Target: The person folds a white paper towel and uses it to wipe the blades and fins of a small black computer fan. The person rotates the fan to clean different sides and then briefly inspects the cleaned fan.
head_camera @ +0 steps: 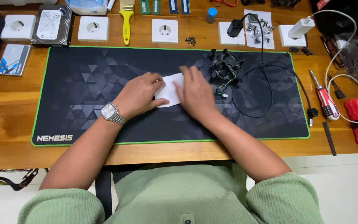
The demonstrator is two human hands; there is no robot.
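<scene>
— Drives (51, 25) are seen at the bench's far left corner, a yellow brush (126, 18) farther along the far edge. What is touched by the hands?

— A white paper (170, 89) is pressed flat at the middle of the black mat (75, 83). Its left edge is covered by the left hand (138, 94), fingers lightly curled; the right hand (194, 93) is laid on it, fingers together. No pinch can be made out.

— And rightward?

— A fan (225, 66) and a looped cable (270, 79) are found on the mat's right part, a screwdriver (325, 97) just off its right edge.
</scene>
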